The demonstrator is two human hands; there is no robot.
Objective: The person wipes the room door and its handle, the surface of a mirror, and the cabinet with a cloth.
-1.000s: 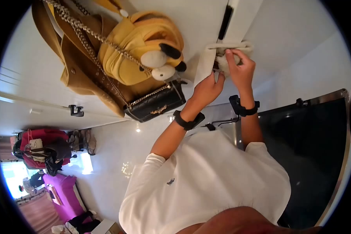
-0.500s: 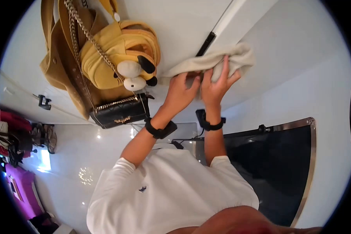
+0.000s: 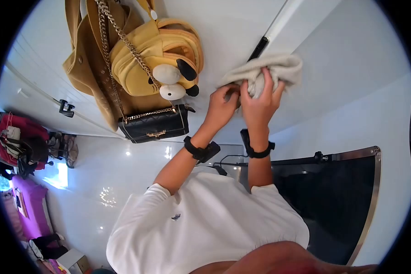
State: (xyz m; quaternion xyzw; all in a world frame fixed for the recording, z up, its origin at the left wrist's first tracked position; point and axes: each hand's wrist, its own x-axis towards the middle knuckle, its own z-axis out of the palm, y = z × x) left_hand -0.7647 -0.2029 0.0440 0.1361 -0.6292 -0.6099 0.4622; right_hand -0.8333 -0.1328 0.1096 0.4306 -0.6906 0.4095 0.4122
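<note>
A bunched cream ribbed cloth item (image 3: pixel 287 68) is between my hands, near a black handle (image 3: pixel 258 48) on the white door. My left hand (image 3: pixel 223 105) has its fingers curled and pinches the lower left edge of the cloth. My right hand (image 3: pixel 260 102) presses its fingers into the folds, with the thumb and index finger around a raised part of the fabric. Its fingertips are partly hidden by the cloth. Both wrists wear black straps with small boxes.
At the left hang a yellow bag (image 3: pixel 137 64) with a plush face, a brown bag (image 3: pixel 89 73) and a black chain bag (image 3: pixel 155 125). A dark panel with a metal rim (image 3: pixel 374 192) stands at lower right. Clothes (image 3: pixel 25 141) and shoes (image 3: pixel 68 148) are far left.
The cloth has gone from an open, upright shape to a bunched, folded one. My right hand has moved from its opening into the folds. The whole view has shifted.
</note>
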